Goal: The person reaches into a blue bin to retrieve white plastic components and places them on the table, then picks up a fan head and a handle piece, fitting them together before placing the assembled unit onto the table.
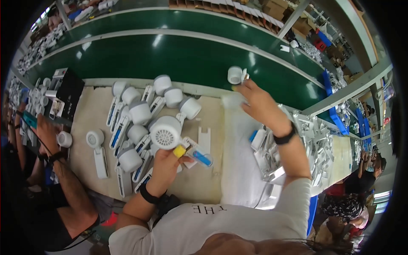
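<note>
My left hand [165, 168], a yellow cover on one fingertip, is closed on a white handheld fan [165, 133]. Its round grille faces up, and its handle points right, showing a blue part inside. Stretched out over the green conveyor belt [191, 55], my right hand [260, 104] pinches a second white fan [235, 75] near its neck; most of that fan's handle is hidden by the fingers. Beside my left hand lies a pile of similar fans [140, 112], several with open handles and blue parts inside. A white flat handle cover [204, 140] rests on the table.
At right, a heap of white plastic parts [289, 148] covers the table [212, 187]. One separate fan [98, 153] lies left of the pile. A black device [68, 95] stands at the far left, near a co-worker's arm [70, 182]. A metal frame post [352, 87] slants across the right.
</note>
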Motion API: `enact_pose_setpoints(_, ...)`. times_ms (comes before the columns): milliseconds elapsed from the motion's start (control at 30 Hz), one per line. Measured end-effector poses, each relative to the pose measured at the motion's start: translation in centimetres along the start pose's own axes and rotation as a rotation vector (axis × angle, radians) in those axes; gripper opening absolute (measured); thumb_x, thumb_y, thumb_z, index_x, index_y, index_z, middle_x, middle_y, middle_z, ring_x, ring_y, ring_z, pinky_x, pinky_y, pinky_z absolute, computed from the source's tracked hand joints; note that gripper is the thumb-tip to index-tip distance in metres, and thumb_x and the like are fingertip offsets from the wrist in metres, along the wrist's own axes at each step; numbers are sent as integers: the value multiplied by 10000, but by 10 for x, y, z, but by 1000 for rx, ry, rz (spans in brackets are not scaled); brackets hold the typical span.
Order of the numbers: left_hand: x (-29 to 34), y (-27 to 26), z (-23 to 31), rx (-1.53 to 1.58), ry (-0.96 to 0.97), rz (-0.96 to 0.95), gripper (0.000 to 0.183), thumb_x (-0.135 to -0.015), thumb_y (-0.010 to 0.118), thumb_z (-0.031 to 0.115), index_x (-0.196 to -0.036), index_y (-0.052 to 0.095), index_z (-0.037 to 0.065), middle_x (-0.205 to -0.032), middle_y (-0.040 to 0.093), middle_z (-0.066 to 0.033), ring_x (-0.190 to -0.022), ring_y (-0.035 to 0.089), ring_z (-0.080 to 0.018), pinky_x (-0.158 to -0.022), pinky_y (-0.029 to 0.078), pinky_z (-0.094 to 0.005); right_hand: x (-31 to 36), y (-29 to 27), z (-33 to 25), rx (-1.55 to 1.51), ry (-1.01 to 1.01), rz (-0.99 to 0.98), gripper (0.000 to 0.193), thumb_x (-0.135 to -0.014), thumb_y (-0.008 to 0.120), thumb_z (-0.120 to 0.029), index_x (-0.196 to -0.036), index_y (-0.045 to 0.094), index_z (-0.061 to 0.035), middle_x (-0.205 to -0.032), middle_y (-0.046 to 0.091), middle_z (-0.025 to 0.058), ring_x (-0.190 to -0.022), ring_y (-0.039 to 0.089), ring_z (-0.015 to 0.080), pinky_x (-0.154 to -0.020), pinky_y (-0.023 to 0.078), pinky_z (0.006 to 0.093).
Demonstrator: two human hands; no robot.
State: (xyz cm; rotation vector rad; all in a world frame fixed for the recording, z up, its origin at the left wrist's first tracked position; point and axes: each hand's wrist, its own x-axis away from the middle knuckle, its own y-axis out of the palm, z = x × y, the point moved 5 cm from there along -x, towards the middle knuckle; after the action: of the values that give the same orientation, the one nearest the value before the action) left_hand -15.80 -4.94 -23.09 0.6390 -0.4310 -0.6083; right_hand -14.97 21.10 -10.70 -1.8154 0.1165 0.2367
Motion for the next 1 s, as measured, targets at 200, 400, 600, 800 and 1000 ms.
enact_pose_setpoints(200, -9, 19, -9, 79, 21, -89, 232, -890, 498, 72, -1100, 517, -24, -1110, 561, -136, -1005, 566, -248, -756, 543, -359, 110, 38, -62, 189, -40, -475, 454, -680, 577, 1, -1122, 475, 17, -913, 514, 144, -848, 536, 302, -715, 469, 369)
enact_pose_setpoints(400, 3, 37, -12, 76, 35, -70, 249, -883, 484, 63, -1116, 506, -25, -1159, 541, -144, -1020, 560, -249, -781, 533, -366, 149, 79, -62, -311, -99, -139, 568, -634, 728, -107, -1152, 500, -54, -1004, 534, 131, -889, 537, 298, -756, 466, 359)
enact_pose_setpoints(600, 5, 52, -20, 81, 118, -164, 286, -883, 454, 40, -1160, 482, -25, -1184, 525, -155, -1037, 551, -245, -836, 507, -393, 162, 45, -52, -401, 250, 195, 569, -642, 752, -131, -1156, 511, -83, -1039, 541, 123, -870, 538, 299, -761, 454, 349)
enact_pose_setpoints(800, 12, 67, -41, 30, 146, -186, 309, -873, 526, 75, -1172, 496, 4, -1170, 543, -119, -1030, 558, -218, -862, 487, -364, 149, 23, -119, -246, -65, 386, 649, -553, 753, -88, -1146, 492, -57, -1220, 517, 98, -786, 518, 245, -726, 450, 308)
enact_pose_setpoints(1000, 15, 64, -47, 0, 188, -153, 317, -861, 546, 60, -1169, 498, 6, -1161, 546, -102, -1031, 550, -197, -868, 472, -336, 151, 35, -127, -81, -91, 380, 666, -517, 750, -88, -1126, 481, -52, -1218, 534, 91, -723, 503, 237, -686, 455, 306)
